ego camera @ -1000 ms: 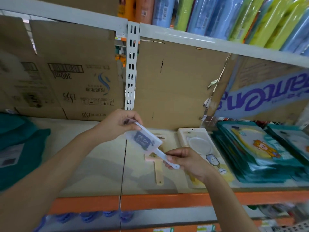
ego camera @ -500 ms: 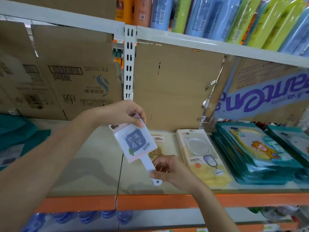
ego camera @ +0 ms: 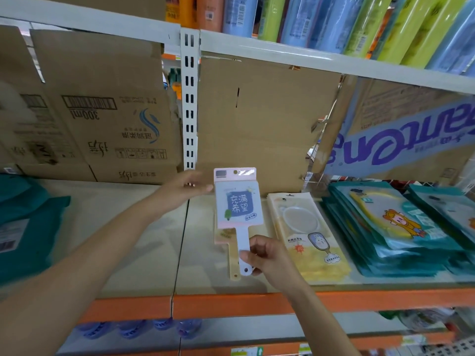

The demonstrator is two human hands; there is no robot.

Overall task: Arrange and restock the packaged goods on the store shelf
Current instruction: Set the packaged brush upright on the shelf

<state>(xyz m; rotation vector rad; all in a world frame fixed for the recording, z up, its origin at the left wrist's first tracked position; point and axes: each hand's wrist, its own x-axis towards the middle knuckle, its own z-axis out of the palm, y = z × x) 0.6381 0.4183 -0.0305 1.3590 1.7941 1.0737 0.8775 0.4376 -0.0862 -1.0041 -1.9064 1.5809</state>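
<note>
Nearest, the right hand had its fingers curled round the white handle of the packaged mirror. It held the mirror face-up just over a matching pack on the shelf, likely to stack it squarely. The left hand met the mirror's top-left corner, seemingly to steady it; whether it pinched or merely touched was too blurred to tell. Beyond, cardboard backed the row.

Bare shelf lies open between the teal bundle at left and the beige pack mid-shelf, with the blue pack held over it. Rightward, the yellow pack and teal stacks crowd the surface. Cardboard walls the back; the upper shelf closes overhead.
</note>
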